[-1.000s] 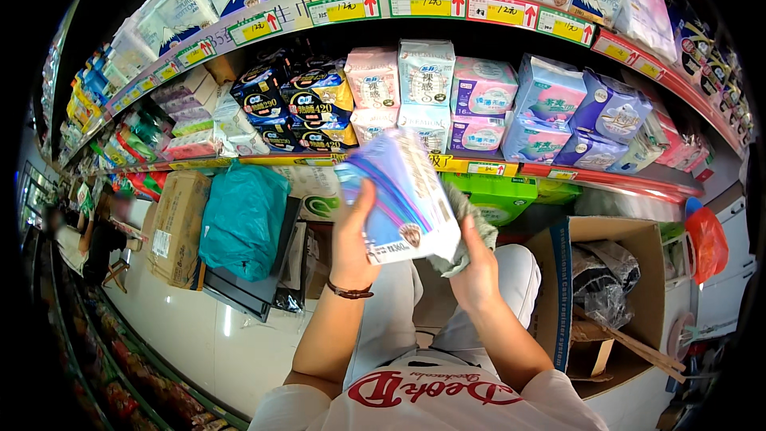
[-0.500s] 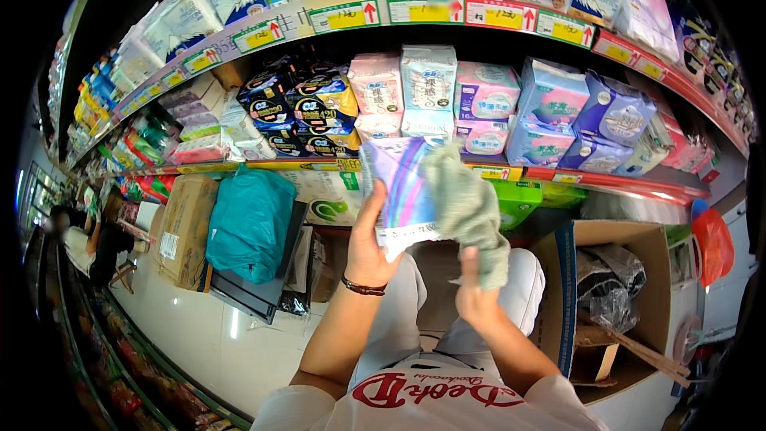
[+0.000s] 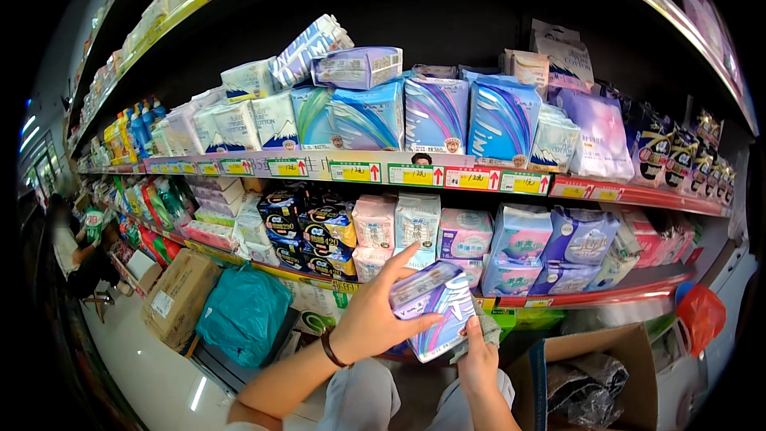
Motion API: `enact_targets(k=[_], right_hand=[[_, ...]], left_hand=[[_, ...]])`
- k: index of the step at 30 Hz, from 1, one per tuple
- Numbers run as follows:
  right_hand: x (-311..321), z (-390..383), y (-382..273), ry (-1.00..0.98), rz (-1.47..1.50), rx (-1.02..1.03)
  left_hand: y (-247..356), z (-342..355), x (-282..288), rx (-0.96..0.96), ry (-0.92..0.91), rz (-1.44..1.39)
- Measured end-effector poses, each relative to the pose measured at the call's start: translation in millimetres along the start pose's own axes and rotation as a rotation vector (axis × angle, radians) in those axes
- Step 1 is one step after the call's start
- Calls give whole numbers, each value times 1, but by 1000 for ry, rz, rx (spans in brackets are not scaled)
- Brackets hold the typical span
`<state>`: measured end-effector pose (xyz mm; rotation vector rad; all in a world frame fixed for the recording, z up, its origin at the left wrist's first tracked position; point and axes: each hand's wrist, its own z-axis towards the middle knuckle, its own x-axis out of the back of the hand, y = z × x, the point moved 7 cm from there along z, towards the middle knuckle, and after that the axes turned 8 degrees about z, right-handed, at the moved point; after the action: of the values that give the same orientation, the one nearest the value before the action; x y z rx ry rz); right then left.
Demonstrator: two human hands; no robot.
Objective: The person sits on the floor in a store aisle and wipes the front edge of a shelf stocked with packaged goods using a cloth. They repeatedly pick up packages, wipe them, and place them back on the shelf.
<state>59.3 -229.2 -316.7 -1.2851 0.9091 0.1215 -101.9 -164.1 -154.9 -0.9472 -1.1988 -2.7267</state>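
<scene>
A purple-and-white plastic pack (image 3: 447,315), looking like a pack of sanitary pads, is tilted in front of my body below the middle shelf. My left hand (image 3: 375,315) grips its left side, the thumb across the front and the index finger along the far edge. A grey-green cloth (image 3: 488,330) shows at the pack's right side and partly behind it. My right hand (image 3: 480,359) is closed on this cloth, its thumb up against the pack's lower right edge. The pack hides most of the cloth and the right hand's other fingers.
Similar blue and purple packs (image 3: 435,112) line the upper shelf, one lying across their tops (image 3: 357,68). Black, pink and blue packs (image 3: 517,247) fill the shelf below. Cartons (image 3: 182,291), a teal bag (image 3: 246,315) and an open cardboard box (image 3: 523,379) stand on the floor. A person (image 3: 76,247) sits far left.
The view has tilted up, showing more of the upper shelf. The cloth has moved from the pack's front to behind its right side. My left hand has shifted its grip over the pack.
</scene>
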Motion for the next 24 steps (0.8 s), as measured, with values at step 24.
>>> enact_targets(k=[24], right_hand=[[64,-12,-13,190,80,-119]], left_hand=[[58,324,116,-241,205,733]])
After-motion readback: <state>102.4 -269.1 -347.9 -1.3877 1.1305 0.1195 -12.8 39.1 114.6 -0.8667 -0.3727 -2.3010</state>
